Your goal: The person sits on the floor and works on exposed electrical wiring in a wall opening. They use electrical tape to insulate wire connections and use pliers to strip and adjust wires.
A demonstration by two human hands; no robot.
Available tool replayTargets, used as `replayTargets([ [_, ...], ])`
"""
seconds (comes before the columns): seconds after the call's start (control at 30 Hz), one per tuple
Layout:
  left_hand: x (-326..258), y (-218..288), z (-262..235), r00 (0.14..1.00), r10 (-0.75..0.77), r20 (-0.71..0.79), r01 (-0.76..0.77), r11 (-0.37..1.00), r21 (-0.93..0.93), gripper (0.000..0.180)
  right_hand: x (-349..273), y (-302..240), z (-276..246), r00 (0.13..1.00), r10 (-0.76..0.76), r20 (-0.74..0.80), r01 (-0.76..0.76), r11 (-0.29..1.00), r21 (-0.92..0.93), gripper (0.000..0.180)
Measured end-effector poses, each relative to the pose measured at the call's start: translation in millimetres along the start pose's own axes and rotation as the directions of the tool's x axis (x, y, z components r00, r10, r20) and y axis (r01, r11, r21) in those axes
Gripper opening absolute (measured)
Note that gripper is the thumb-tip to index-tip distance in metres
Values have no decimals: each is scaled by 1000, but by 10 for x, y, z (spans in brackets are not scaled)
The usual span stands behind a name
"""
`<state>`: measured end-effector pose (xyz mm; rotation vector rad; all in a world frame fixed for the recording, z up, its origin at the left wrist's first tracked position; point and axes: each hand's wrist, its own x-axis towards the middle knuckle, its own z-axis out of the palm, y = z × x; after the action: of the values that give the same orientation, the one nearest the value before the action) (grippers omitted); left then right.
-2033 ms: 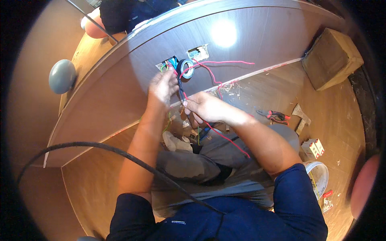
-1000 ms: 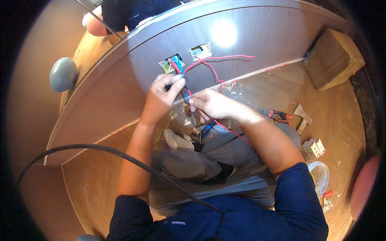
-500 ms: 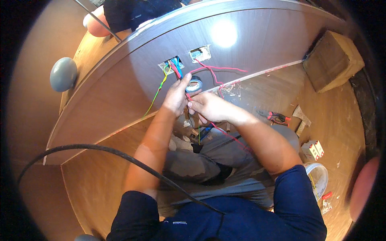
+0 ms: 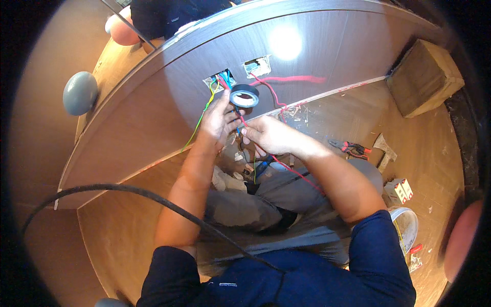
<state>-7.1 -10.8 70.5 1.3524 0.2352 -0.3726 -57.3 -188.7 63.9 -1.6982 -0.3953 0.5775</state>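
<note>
My left hand (image 4: 218, 120) is below the left wall opening, thumb raised and fingers spread. A roll of black electrical tape (image 4: 255, 92) stands off the wall beside its thumb and over its fingertips; whether they touch it is unclear. Just to the right, my right hand (image 4: 268, 135) pinches a red wire (image 4: 243, 119) between thumb and fingers. Its long tail runs down over my lap. Blue, red and yellow-green wires (image 4: 221, 83) come out of the left opening. A yellow-green wire (image 4: 199, 120) hangs down the panel.
More red wire (image 4: 276, 94) comes from the right opening (image 4: 257, 66). On the floor at right lie pliers (image 4: 353, 149), a hatchet (image 4: 384, 151), a small white box (image 4: 398, 191) and a bucket (image 4: 415, 225). A wooden block (image 4: 424, 79) stands farther back. A black cable (image 4: 153, 196) crosses the near left.
The tape roll has come up and shows more of its face. My left hand has shifted slightly left and its fingers have spread. My right hand keeps its pinch.
</note>
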Motion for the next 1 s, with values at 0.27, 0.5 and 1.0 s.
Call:
replayTargets([
  [0.27,-11,-447,-12,988,59,-143,-42,992,119,46,-50,-54,-23,1000,6,6,-6,996,-94,35],
  [0.5,-304,-211,-58,859,486,-162,-502,861,-84,42,-6,-11,28,1000,8,29,-9,1000,21,35],
  [1.0,-436,-309,-80,963,112,-246,-85,989,119,55,-34,-36,33,1000,-27,2,27,998,-52,38],
])
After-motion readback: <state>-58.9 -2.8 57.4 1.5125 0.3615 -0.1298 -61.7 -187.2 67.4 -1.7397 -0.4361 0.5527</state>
